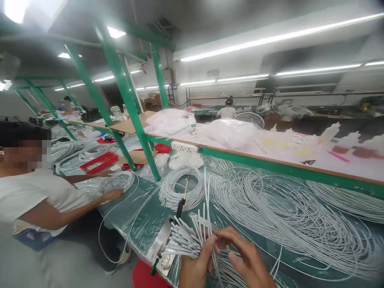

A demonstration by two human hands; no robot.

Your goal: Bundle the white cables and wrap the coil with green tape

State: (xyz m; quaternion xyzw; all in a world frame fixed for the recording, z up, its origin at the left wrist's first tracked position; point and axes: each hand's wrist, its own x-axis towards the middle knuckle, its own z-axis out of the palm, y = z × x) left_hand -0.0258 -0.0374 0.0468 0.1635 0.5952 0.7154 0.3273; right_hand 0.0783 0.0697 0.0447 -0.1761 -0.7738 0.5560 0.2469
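My left hand (196,266) is closed around a bundle of thin white cables (183,240), their cut ends fanned out to the left and up. A few longer strands rise upright past the thumb. My right hand (247,256) is just right of the bundle, its curved fingertips at the upright strands by my left thumb. Its own thumb stands apart from the fingers. Behind the bundle, a black-handled tool with a brownish tip (182,202) leans over a round coil of white cable (172,192). A metal fixture (162,240) sits at the table edge.
Large loops of white cable (270,216) spread over the green table at right. A shelf with a green edge (240,160) carries bottles and plastic bags. At left a co-worker (36,196) handles a cable coil. A red stool (147,276) stands below the table edge.
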